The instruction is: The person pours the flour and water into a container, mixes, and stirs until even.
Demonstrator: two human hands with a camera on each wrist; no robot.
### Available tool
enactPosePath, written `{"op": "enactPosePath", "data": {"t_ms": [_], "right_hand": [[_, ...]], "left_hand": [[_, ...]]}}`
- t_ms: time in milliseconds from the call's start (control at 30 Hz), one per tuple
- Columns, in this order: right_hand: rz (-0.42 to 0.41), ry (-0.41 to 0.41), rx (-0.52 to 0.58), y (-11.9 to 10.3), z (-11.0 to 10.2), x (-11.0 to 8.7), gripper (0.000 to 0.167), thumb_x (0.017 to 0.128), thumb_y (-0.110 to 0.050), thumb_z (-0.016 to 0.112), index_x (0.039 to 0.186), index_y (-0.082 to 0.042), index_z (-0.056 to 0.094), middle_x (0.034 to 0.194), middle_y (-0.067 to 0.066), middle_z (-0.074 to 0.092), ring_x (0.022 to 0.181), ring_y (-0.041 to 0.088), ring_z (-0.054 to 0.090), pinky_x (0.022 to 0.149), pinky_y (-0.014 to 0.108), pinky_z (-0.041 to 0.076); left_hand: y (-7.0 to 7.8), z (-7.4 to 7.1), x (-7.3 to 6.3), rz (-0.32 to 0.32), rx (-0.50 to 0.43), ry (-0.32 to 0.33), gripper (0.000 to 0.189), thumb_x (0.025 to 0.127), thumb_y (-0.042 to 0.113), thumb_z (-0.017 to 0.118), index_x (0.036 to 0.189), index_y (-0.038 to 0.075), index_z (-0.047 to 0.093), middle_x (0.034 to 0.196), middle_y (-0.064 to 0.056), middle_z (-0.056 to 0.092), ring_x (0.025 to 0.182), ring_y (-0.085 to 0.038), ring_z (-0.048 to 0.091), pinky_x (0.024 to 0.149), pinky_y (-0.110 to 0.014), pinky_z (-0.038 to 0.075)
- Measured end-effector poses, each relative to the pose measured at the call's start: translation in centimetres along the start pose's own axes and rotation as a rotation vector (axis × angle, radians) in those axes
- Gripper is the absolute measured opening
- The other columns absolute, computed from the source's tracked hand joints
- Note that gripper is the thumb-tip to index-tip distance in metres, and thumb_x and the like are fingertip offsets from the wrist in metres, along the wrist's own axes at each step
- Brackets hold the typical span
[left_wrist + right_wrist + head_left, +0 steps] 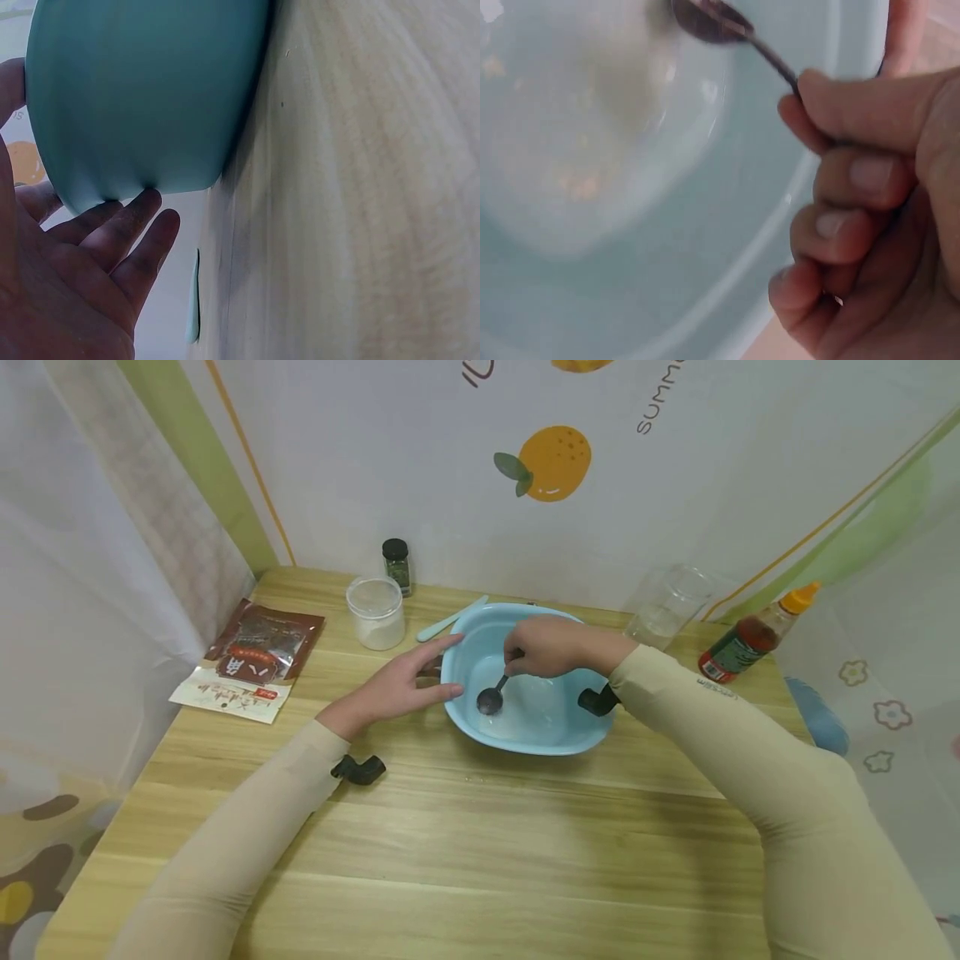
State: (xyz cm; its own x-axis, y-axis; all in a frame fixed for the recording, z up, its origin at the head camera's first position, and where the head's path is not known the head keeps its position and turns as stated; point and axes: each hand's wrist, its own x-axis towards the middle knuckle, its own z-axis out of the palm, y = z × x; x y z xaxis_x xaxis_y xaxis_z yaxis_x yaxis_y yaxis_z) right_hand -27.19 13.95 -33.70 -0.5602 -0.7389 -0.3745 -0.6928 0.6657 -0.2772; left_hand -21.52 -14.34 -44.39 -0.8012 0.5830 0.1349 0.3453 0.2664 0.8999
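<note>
A light-blue plastic basin (525, 748) stands on the wooden table with cloudy, whitish liquid in its bottom. My right hand (551, 646) reaches over it and grips the handle of a dark spoon (490, 701). The spoon's bowl is low inside the basin, left of the middle. In the right wrist view, thumb and forefinger pinch the spoon handle (772, 61), with the other fingers curled below. My left hand (405, 683) rests against the basin's left side, thumb and forefinger at the rim. Its other fingers (139, 262) lie nearly straight along the outer wall.
Left of the basin are a light-blue stick-like utensil (452, 619), a clear tub (377, 625) of white powder, a black-capped jar (397, 566) and a brown packet (258, 647). A clear glass (667, 606) and a red sauce bottle (753, 639) stand at the right.
</note>
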Motion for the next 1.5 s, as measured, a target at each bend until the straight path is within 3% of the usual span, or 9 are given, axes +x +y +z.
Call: {"op": "enactPosePath", "data": {"t_ms": [233,367,500,867,933,1200,1367,1500], "right_hand": [[0.191,0.1,-0.043,1.7,-0.7,-0.2,0.02,0.11,-0.022,0.071,0.106,-0.007,0.083,0.098,0.005,0.078,0.086,0.024,0.066,0.079,0.042,0.057],[0.24,0.128,-0.047,2.2,-0.8,-0.1,0.021,0.11,-0.024,0.07,0.105,-0.008,0.083,0.099,0.005,0.076,0.086,0.025,0.065,0.077,0.042,0.056],[0.204,0.114,-0.019,1.8,-0.7,0.3,0.023,0.111,-0.026,0.07,0.108,-0.007,0.083,0.097,0.005,0.076,0.086,0.025,0.065,0.077,0.041,0.055],[-0.043,-0.006,0.067,0.0,0.5,0.1,0.017,0.109,-0.02,0.073,0.103,-0.008,0.084,0.091,0.005,0.077,0.081,0.017,0.062,0.078,0.037,0.054],[-0.057,-0.016,0.062,0.0,0.6,0.1,0.017,0.109,-0.019,0.073,0.103,-0.007,0.083,0.09,0.004,0.076,0.08,0.016,0.062,0.078,0.036,0.054],[0.124,0.101,-0.089,1.7,-0.5,-0.8,0.017,0.109,-0.021,0.071,0.103,-0.01,0.083,0.094,0.002,0.076,0.085,0.023,0.065,0.078,0.042,0.057],[0.24,0.133,-0.156,2.8,-1.1,-1.8,0.02,0.108,-0.018,0.067,0.091,-0.012,0.076,0.091,0.004,0.07,0.081,0.025,0.062,0.072,0.042,0.053],[0.271,0.122,-0.165,3.2,-1.3,-2.4,0.032,0.108,-0.016,0.065,0.077,-0.015,0.062,0.077,0.002,0.056,0.072,0.021,0.052,0.065,0.037,0.043]], "left_hand": [[0.1,0.1,0.1,0.006,0.01,0.006,0.086,0.106,0.025,0.079,0.177,0.012,0.03,0.172,-0.016,0.045,0.143,-0.037,0.063,0.118,-0.051,0.054],[0.1,0.1,0.0,0.006,0.007,0.007,0.087,0.106,0.023,0.079,0.177,0.011,0.03,0.172,-0.018,0.044,0.143,-0.039,0.062,0.118,-0.052,0.054],[0.2,0.1,0.0,0.003,-0.011,0.003,0.087,0.107,0.023,0.078,0.177,0.012,0.029,0.173,-0.018,0.042,0.145,-0.04,0.061,0.118,-0.052,0.053],[0.0,0.1,0.0,-0.004,-0.02,-0.002,0.085,0.108,0.025,0.077,0.177,0.014,0.03,0.172,-0.016,0.044,0.145,-0.037,0.061,0.119,-0.052,0.053],[-0.1,0.1,0.0,-0.002,-0.022,-0.004,0.084,0.108,0.025,0.077,0.177,0.014,0.03,0.172,-0.016,0.045,0.145,-0.037,0.061,0.119,-0.053,0.052],[-0.2,0.1,0.1,0.007,-0.012,0.002,0.085,0.107,0.024,0.078,0.177,0.012,0.03,0.172,-0.016,0.045,0.144,-0.037,0.062,0.118,-0.051,0.053],[-0.1,0.1,0.1,0.01,-0.005,0.004,0.086,0.107,0.024,0.078,0.177,0.011,0.03,0.173,-0.017,0.044,0.145,-0.037,0.061,0.119,-0.052,0.053],[-0.1,0.1,0.1,0.008,0.001,0.006,0.086,0.107,0.023,0.078,0.177,0.011,0.03,0.172,-0.017,0.045,0.144,-0.037,0.062,0.118,-0.051,0.054]]}}
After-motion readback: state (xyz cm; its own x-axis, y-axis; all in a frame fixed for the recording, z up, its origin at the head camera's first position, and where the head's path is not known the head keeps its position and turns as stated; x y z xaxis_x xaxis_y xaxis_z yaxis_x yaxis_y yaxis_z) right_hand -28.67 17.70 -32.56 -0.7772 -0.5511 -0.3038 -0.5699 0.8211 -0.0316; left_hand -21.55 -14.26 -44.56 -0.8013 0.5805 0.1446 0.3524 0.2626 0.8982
